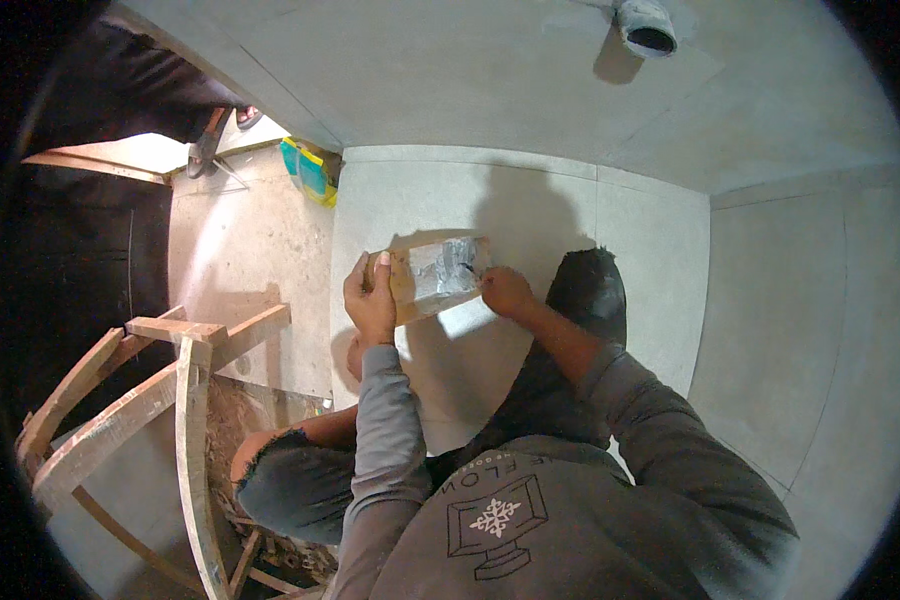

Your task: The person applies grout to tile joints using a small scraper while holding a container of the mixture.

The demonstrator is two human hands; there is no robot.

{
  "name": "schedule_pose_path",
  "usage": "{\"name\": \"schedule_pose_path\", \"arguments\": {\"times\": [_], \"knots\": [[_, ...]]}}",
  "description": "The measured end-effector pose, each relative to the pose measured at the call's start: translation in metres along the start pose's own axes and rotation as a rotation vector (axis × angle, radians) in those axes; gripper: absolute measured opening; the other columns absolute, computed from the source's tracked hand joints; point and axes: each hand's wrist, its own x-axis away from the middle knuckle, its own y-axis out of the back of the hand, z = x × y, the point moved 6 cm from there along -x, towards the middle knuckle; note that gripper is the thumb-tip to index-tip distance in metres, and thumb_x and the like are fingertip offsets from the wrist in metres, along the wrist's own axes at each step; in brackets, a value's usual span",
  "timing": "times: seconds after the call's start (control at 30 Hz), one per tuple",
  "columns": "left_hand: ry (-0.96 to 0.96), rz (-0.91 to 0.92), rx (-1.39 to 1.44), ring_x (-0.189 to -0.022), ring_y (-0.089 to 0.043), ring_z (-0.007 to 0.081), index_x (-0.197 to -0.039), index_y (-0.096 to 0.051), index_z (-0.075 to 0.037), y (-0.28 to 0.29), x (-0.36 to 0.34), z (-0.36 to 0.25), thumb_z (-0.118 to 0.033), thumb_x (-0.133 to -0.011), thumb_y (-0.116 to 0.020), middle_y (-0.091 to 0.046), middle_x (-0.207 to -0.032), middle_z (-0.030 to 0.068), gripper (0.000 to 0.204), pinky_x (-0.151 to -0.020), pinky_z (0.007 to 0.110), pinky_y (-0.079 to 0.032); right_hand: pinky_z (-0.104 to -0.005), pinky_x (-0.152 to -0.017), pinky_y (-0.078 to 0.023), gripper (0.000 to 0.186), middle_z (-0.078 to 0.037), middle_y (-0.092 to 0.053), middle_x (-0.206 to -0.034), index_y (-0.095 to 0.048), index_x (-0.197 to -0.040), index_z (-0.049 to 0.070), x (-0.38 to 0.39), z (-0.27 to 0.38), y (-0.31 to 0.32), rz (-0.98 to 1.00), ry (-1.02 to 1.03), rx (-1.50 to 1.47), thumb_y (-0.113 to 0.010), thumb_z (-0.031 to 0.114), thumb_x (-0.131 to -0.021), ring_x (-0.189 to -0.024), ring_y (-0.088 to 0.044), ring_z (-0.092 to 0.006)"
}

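Beyond the hands a wide grey wall (450, 90) is rising, and beneath them the pale floor (660, 260) is spreading; anything slipping from the grasp would probably be landing there, and a hard drop could be chipping an edge or smearing the surface. To the left of the left hand, a rough wooden frame (191, 440) is standing close to the bent knee; a careless swing of that elbow could be catching it. Between the two hands the flat slab (418, 288) is lying face up, apparently being held off the floor, and a loose or one-sided hold could be letting it tip. Past the left hand, a blue and yellow bag (310, 172) is slumping near the wall's foot. The left hand (372, 298) is gripping the slab's near-left end, thumb on top; the right hand (508, 292) is curling at its opposite end, and whether it is holding a small tool I cannot tell. Grey paste (457, 262) is sitting beside the right hand; uneven pressure there could be pushing it over the edge.
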Motion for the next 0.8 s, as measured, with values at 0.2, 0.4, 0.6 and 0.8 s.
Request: {"name": "schedule_pose_path", "arguments": {"times": [0.2,0.4,0.6,0.8], "knots": [[0.053,-0.002,-0.023,-0.110,-0.054,0.0272,-0.122,-0.059,0.002,0.005,0.002,0.002,-0.036,-0.084,-0.071,-0.055,-0.118,0.0182,0.055,-0.095,0.035,-0.043,-0.0477,-0.079,-0.050,0.023,-0.019,-0.065,-0.093,-0.066,-0.098,0.007,0.029,0.016,0.018,-0.120,0.265,-0.090,-0.055,0.019,-0.083,-0.094,-0.061,-0.0387],[0.030,-0.004,0.030,-0.110,-0.054,0.0270,-0.121,-0.060,0.002,0.003,-0.001,0.011,-0.037,-0.083,-0.071,-0.056,-0.117,0.0183,0.056,-0.095,0.035,-0.043,-0.0507,-0.080,-0.049,0.022,-0.017,-0.065,-0.092,-0.067,-0.100,0.009,0.021,0.021,0.034,0.026,0.214,0.218,-0.055,0.019,-0.084,-0.090,-0.062,-0.0385],[0.030,-0.005,-0.045,-0.110,-0.055,0.0268,-0.119,-0.061,0.003,0.000,0.001,-0.001,-0.036,-0.083,-0.072,-0.057,-0.117,0.0187,0.054,-0.096,0.035,-0.043,-0.0503,-0.079,-0.049,0.022,-0.017,-0.066,-0.093,-0.068,-0.098,0.011,0.020,0.027,0.019,0.105,0.276,0.101,-0.054,0.021,-0.083,-0.088,-0.063,-0.0372],[0.020,-0.006,-0.029,-0.110,-0.055,0.0275,-0.120,-0.061,0.002,0.006,0.001,0.005,-0.036,-0.083,-0.072,-0.057,-0.117,0.0193,0.055,-0.095,0.035,-0.043,-0.0499,-0.080,-0.049,0.021,-0.017,-0.066,-0.093,-0.068,-0.095,0.010,-0.002,0.015,0.037,0.106,0.176,0.174,-0.053,0.021,-0.084,-0.089,-0.063,-0.0367]]}}
